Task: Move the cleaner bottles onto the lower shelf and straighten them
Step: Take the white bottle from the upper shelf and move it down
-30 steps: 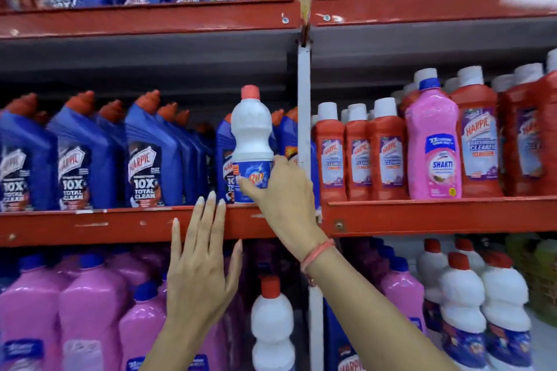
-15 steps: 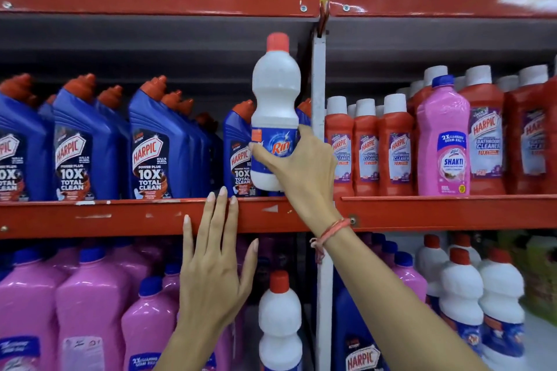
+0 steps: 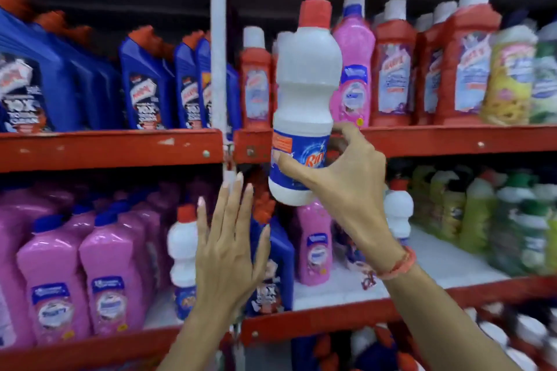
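Right grip (image 3: 337, 178): I hold the smooth white waisted bottle (image 3: 304, 99), red cap, upright.
Left grip (image 3: 229, 253): flat, spread wide, empty, below-left.
Behind: red shelf edge (image 3: 120, 147).

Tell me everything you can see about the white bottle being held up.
The white bottle looks like opaque plastic, with a red screw cap and a blue label near its base. It is upright, slightly tilted, in mid-air before the red shelf edge. Only the right hand touches it, gripping the labelled lower part.
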`<state>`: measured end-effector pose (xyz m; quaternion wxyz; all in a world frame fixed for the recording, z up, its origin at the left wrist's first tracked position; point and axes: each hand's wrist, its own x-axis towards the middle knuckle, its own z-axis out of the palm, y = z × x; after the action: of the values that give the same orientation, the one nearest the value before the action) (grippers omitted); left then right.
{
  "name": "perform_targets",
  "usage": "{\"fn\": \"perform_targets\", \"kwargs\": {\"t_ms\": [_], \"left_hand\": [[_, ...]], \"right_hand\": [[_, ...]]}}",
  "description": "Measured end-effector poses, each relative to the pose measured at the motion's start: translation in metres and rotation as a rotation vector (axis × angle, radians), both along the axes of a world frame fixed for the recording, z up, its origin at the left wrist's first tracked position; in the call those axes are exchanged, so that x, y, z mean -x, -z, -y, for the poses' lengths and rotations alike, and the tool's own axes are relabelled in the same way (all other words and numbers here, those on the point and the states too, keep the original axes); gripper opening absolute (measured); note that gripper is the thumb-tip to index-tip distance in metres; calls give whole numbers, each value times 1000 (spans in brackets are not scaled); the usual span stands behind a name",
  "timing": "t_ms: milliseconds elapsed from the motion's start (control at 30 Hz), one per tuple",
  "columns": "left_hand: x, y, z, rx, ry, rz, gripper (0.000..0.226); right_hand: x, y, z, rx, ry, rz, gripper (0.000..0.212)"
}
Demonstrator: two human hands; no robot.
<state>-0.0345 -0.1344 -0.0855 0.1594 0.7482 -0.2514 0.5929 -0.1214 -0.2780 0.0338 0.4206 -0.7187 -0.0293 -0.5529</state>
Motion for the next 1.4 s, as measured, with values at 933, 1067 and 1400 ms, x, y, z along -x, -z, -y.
{"fn": "perform_targets", "kwargs": {"t_ms": [933,1067,1400], "left_hand": [[-7,146,187,-117,-127,-430,66],[-6,145,187,-116,-131,-440,66],[16,133,154,-77,32,-371,63]], "right_hand": [[-42,203,267,-66,36,-457,66],[-44,204,271,-72,8,-477,68],[-27,212,230,-78,253,-178,76]]}}
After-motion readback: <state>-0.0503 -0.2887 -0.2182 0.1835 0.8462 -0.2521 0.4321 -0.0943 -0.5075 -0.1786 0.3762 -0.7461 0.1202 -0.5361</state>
